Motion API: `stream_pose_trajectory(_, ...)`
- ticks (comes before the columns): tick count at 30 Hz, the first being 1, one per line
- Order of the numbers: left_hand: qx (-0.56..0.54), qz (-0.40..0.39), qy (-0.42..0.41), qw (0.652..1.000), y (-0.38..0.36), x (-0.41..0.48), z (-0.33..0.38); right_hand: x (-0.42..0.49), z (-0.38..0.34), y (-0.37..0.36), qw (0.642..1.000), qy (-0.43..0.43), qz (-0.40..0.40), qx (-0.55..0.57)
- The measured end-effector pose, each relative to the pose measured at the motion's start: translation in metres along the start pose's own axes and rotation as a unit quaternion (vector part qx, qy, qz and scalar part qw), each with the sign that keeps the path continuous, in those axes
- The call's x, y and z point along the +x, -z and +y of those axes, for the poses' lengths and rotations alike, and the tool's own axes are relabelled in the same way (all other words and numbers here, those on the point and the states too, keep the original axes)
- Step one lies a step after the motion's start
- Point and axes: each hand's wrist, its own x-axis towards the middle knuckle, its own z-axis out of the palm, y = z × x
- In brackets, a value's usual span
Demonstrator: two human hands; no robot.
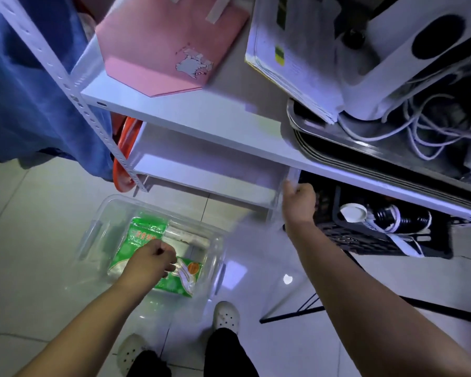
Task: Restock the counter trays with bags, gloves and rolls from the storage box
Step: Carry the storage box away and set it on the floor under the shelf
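A clear plastic storage box (93, 235) stands open on the tiled floor below me. Inside lie two green packets of disposable gloves, one at the back left (144, 235) and one at the front right (186, 280), plus a clear roll (186, 237) along the far side. My left hand (150, 259) reaches into the box, and its curled fingers pinch the front green packet. My right hand (298, 202) grips the top edge of the box's clear lid (259, 254) and holds it tilted up beside the shelf.
A white shelf unit (201, 123) carries a pink paper bag (169, 47), a paper stack (291, 63), a white appliance (408, 50) with cables and metal trays (337, 148). A black crate (365, 238) with shoes sits underneath. Blue cloth (25, 91) hangs at the left.
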Motion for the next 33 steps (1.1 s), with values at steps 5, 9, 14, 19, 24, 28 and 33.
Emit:
stream_pose_trajectory(5, 0.055, -0.018, -0.113, 0.992, -0.012, 0.008, 0.041, -0.061, 0.018, -0.004, 0.997, 0.050, -0.056, -0.006)
stream_pose_trajectory(9, 0.215, 0.016, -0.264, 0.940, -0.004, 0.008, 0.061, -0.107, 0.040, -0.004, 0.991, 0.080, -0.091, -0.057)
stream_pose_trajectory(14, 0.437, 0.004, -0.431, 0.790, 0.034, -0.001, 0.063, -0.178, 0.060, 0.000, 0.957, 0.187, -0.112, -0.189)
stream_pose_trajectory(19, 0.611, -0.051, -0.473, 0.632, 0.099, -0.001, 0.031, -0.246, 0.060, -0.007, 0.901, 0.257, -0.176, -0.302)
stream_pose_trajectory(24, 0.660, -0.076, -0.495, 0.560, 0.147, 0.003, -0.018, -0.273, 0.066, -0.026, 0.840, 0.350, -0.216, -0.355)
stream_pose_trajectory(28, 0.673, -0.092, -0.479, 0.556, 0.161, 0.013, -0.059, -0.267, 0.093, -0.053, 0.789, 0.406, -0.254, -0.385)
stream_pose_trajectory(33, 0.710, -0.084, -0.439, 0.545, 0.152, 0.051, -0.120, -0.248, 0.148, -0.110, 0.787, 0.385, -0.267, -0.402)
